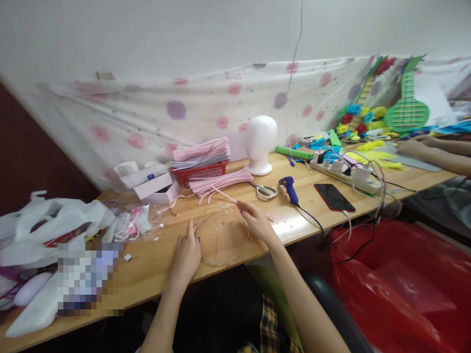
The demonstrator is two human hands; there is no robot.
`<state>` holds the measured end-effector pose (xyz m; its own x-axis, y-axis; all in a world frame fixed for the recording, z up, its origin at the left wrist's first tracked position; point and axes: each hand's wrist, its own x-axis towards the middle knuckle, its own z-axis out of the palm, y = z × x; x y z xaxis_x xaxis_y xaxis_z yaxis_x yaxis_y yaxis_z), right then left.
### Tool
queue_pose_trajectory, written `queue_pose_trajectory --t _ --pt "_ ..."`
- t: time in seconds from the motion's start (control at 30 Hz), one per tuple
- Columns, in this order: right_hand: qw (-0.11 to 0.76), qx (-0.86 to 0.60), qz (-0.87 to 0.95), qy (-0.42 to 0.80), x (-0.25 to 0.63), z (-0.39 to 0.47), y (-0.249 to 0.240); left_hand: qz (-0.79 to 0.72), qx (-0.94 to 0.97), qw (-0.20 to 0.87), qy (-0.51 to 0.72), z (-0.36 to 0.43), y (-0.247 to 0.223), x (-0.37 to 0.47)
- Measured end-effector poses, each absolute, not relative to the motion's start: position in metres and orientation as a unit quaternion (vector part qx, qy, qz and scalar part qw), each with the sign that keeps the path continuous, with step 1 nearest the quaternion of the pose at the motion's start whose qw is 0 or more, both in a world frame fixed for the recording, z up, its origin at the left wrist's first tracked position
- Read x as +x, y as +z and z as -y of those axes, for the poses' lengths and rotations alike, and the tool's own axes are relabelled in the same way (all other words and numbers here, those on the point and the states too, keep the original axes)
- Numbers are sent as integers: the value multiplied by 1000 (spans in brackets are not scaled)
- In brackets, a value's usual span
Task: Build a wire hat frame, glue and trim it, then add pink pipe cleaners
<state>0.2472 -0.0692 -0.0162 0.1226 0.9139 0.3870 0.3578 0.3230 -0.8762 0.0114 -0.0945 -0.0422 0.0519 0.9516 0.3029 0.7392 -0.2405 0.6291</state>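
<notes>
A clear, thin-ribbed dome frame (217,260) stands on the wooden table near its front edge. My left hand (188,252) is at the left side of the frame, its fingers closed around the rim. At the frame's upper right, my right hand (254,219) pinches a thin pink strip (223,194) that points up and left over the dome. Behind it lies a fanned bundle of pink strips (221,184). Scissors (265,191) and a blue glue gun (289,190) rest to the right of the bundle.
A white foam head (260,144) stands behind, beside a red basket (200,172) of strips. On the right are a phone (334,197), a power strip (346,175) with cables and another person's hands (423,146). Plastic bags (47,228) and an open box (156,189) sit left.
</notes>
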Motion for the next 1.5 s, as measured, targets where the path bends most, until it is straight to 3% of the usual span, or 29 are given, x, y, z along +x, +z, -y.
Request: queue_pose_trajectory --t 0.53,1.5 --pt "391 -651 642 104 245 93 -33 -669 702 46 242 112 -49 11" --pt "400 -674 616 77 245 92 -33 -637 686 19 351 113 -46 0"
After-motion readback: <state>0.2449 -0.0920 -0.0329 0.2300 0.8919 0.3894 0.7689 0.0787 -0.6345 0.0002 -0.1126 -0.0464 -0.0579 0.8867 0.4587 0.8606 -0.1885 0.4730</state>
